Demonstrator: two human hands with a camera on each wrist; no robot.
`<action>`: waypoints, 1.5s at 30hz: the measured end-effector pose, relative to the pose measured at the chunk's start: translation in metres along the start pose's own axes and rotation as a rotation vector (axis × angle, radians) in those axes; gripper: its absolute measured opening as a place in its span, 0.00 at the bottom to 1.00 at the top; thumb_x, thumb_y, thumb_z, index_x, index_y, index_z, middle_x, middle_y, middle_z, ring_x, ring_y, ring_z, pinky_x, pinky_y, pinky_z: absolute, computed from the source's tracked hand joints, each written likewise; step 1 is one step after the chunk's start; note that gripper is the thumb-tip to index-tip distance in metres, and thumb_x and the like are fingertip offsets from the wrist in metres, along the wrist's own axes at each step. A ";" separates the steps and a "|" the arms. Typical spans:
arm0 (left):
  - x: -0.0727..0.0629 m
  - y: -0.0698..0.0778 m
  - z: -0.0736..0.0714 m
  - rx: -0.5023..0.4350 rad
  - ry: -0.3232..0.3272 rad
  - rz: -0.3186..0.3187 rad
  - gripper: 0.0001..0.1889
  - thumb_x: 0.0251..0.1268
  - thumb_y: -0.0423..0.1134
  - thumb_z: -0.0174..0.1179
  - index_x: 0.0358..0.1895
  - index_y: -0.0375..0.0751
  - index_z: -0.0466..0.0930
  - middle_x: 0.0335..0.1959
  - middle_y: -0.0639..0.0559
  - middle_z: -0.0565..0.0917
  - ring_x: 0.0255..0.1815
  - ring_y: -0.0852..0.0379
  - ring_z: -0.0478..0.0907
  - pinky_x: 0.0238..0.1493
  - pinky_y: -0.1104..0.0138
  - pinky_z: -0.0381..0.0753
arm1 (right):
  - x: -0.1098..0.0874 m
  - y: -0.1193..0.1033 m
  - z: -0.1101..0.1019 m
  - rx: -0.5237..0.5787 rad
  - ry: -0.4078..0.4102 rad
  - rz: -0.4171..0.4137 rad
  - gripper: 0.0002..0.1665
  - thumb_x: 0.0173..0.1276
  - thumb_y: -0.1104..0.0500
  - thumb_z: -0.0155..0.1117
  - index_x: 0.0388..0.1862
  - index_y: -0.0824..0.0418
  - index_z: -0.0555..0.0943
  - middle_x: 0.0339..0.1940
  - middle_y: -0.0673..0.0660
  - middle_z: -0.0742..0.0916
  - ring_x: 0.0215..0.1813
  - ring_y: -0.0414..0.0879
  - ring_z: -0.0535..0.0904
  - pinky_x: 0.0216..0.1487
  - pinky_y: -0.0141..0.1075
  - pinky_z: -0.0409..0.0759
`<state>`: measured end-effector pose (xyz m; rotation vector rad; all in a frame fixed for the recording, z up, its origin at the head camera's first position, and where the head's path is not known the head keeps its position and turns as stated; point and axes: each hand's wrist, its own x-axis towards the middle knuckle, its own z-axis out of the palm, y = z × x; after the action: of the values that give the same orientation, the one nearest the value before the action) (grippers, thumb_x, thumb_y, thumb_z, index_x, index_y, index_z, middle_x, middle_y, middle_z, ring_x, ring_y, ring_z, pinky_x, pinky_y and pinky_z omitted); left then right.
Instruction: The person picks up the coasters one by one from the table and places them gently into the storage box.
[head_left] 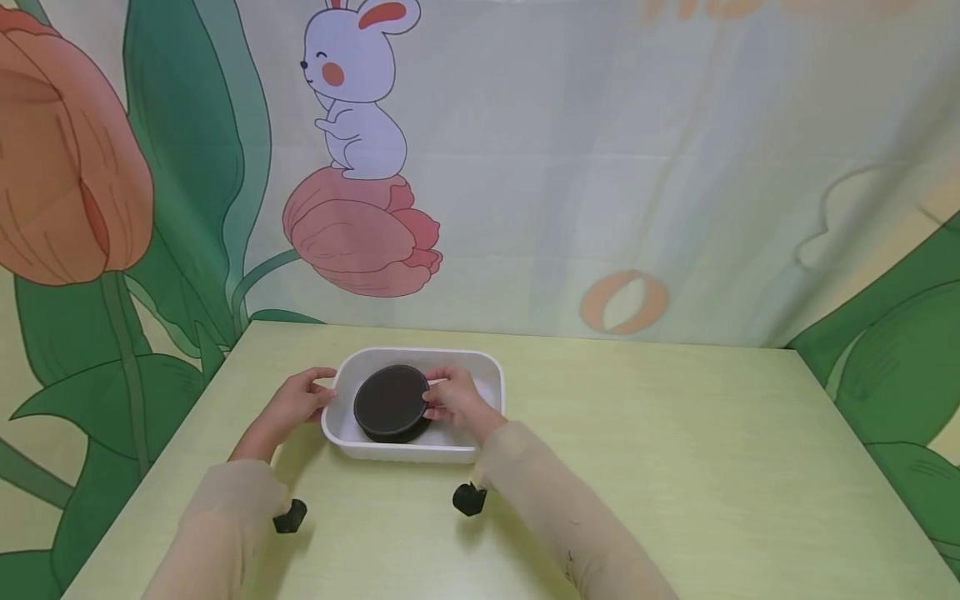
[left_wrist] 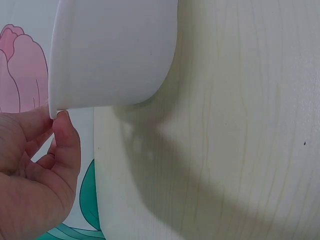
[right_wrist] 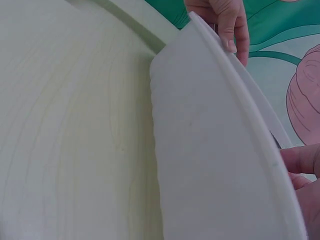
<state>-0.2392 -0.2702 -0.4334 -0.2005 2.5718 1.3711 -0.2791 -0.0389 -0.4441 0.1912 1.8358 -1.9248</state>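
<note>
A white, rounded rectangular plastic tub (head_left: 420, 453) (left_wrist: 115, 55) stands on the table. In it lies a flat black round object (head_left: 391, 402), seemingly with a second dark layer beneath its edge. My right hand (head_left: 459, 400) reaches in over the tub and pinches the right edge of this black round object. In the right wrist view the tub wall (right_wrist: 215, 135) hides most of the object, and the fingers (right_wrist: 300, 160) show past the rim. At the tub's left end, my left hand (head_left: 303, 395) pinches the rim between thumb and fingers, as the left wrist view shows.
The pale wood-grain table (head_left: 675, 467) extends right and in front of the tub. Behind it hangs a cloth backdrop (head_left: 517, 167) printed with a rabbit and tulips. A small black piece (head_left: 290, 517) (head_left: 470, 499) sticks out beneath each sleeve cuff.
</note>
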 end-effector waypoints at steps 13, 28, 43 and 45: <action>-0.001 0.001 0.000 0.000 -0.012 -0.008 0.23 0.64 0.32 0.48 0.62 0.32 0.57 0.47 0.31 0.72 0.41 0.48 0.74 0.38 0.65 0.78 | 0.012 0.016 0.001 -0.047 0.077 -0.014 0.21 0.50 0.79 0.52 0.45 0.69 0.71 0.21 0.53 0.74 0.17 0.40 0.71 0.14 0.27 0.72; -0.002 0.003 0.000 0.008 -0.011 -0.032 0.23 0.65 0.33 0.47 0.63 0.34 0.57 0.48 0.31 0.71 0.42 0.48 0.73 0.37 0.67 0.77 | 0.011 0.017 0.001 -0.149 0.148 -0.013 0.20 0.47 0.80 0.51 0.41 0.70 0.73 0.16 0.51 0.70 0.13 0.39 0.65 0.12 0.26 0.69; 0.000 0.003 0.000 0.010 -0.012 -0.034 0.23 0.64 0.33 0.48 0.62 0.34 0.57 0.47 0.31 0.72 0.41 0.48 0.74 0.36 0.67 0.78 | -0.003 0.009 -0.008 -0.288 0.128 -0.105 0.22 0.43 0.78 0.48 0.40 0.70 0.76 0.14 0.51 0.70 0.15 0.41 0.67 0.17 0.30 0.74; 0.000 0.003 0.000 0.010 -0.014 -0.032 0.23 0.64 0.33 0.48 0.62 0.34 0.57 0.47 0.31 0.72 0.40 0.48 0.74 0.36 0.67 0.78 | -0.008 0.006 -0.012 -0.323 0.103 -0.116 0.22 0.43 0.78 0.48 0.41 0.71 0.76 0.14 0.51 0.70 0.16 0.41 0.67 0.18 0.31 0.75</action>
<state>-0.2395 -0.2685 -0.4314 -0.2279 2.5523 1.3438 -0.2724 -0.0258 -0.4473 0.0795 2.2389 -1.6867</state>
